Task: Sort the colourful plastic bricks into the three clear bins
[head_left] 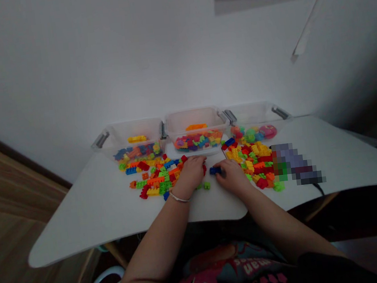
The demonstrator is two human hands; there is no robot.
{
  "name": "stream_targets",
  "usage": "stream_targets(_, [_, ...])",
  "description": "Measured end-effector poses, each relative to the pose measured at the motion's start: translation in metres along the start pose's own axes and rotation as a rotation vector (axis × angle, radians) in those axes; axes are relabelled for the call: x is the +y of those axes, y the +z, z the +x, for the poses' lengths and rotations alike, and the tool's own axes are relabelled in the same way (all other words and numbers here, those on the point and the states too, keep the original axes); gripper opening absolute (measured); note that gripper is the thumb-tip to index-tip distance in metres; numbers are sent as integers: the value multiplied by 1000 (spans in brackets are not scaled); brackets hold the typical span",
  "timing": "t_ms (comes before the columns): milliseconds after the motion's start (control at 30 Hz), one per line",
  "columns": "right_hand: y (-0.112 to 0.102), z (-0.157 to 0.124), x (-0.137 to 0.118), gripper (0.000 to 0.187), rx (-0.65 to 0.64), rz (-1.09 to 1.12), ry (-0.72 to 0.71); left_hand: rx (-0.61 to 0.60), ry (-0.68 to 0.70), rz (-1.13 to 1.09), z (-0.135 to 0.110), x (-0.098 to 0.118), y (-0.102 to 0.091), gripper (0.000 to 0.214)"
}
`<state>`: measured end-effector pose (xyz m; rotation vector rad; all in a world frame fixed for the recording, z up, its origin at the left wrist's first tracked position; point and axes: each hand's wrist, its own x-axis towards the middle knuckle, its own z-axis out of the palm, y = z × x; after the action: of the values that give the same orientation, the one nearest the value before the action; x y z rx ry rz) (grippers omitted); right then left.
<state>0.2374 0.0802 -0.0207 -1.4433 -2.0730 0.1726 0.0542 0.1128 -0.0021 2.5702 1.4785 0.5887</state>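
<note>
My left hand (192, 172) rests knuckles-up on the white table (94, 211), fingers curled over something red at its tip that I cannot make out. A bracelet circles that wrist. My right hand (231, 173) lies just to the right, pinching a dark blue brick (215, 170) that juts from its fingers toward the left hand. Two small green bricks (204, 186) sit between the wrists. A heap of mixed bricks (155, 177) spreads left of my left hand; another heap (253, 159) lies right of my right hand.
Three clear plastic bins stand along the wall: left bin (133, 138), middle bin (195, 129) and right bin (257, 117), each holding coloured pieces. A blurred-out patch (297, 167) with a dark cable sits at the right. The table's front edge curves near my body.
</note>
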Motion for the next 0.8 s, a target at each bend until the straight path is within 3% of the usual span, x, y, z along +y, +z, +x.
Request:
stream_targets(167, [4,2,4,23,149,204,67,7,8,1,-1,1,-1,38])
stream_targets(333, [9,12,10,28,289,586,204,23,-7,-16,-1,4,-4,33])
stream_targets(467, [-4,30,10,34,457,824,286,13,-19,-4,0,4,-4,33])
stream_targets(600, [-30,55,3,34,575,860,271,5,-28,6,0,3,-3,34])
stream_targets(800, [-60,107,-3,26,624,708,126,-2,-23,1,-1,4,-5,34])
